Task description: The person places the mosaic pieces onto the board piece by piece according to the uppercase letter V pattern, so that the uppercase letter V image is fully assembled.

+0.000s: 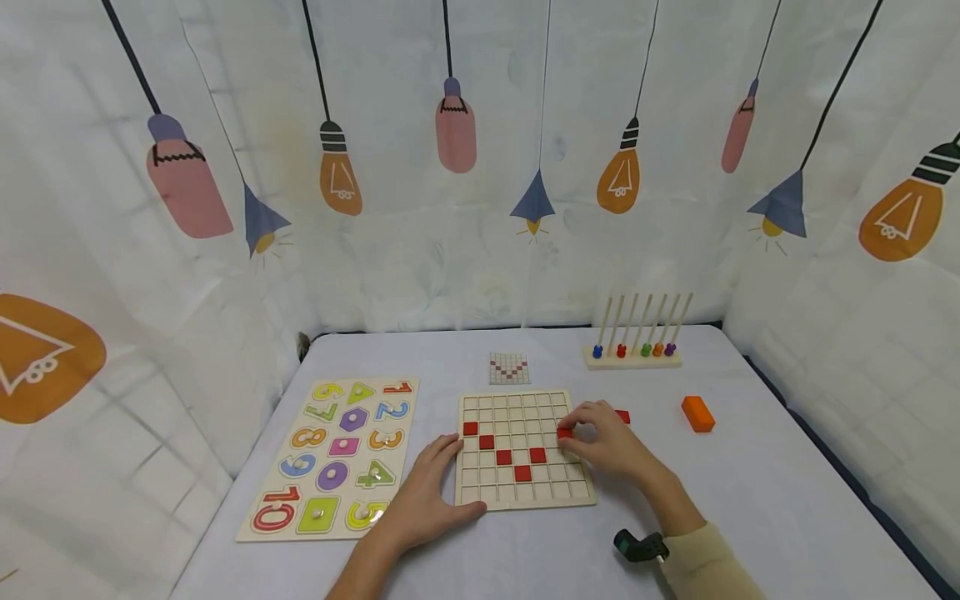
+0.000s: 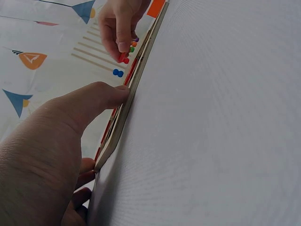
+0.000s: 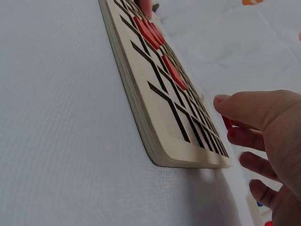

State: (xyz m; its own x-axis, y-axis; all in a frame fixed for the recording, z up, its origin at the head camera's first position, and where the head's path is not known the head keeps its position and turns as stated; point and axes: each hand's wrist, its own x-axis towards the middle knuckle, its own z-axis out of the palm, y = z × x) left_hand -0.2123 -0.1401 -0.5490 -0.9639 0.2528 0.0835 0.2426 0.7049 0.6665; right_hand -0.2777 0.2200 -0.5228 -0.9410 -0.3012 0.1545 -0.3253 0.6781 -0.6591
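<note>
A wooden grid board [image 1: 480, 493] lies on the white table, with several red square tiles [image 1: 522, 473] in its cells, forming a slanting line that turns upward at the right. My left hand [image 1: 429, 500] rests at the board's front left corner, thumb against the front edge and fingers along the left side. Over the right part of the grid, my right hand [image 1: 606, 437] pinches a red tile [image 3: 227, 123] between thumb and fingers. Another red piece [image 1: 622, 416] shows just beyond that hand, partly hidden. Behind the board lies a small pattern card [image 1: 509, 368] with a similar grid.
A number and shape puzzle board [image 1: 300, 500] lies to the left. At the back right stands a peg rack [image 1: 633, 362] with coloured beads on its base. An orange block [image 1: 698, 414] lies at the right. Lamp-printed curtains [image 1: 450, 267] surround the table.
</note>
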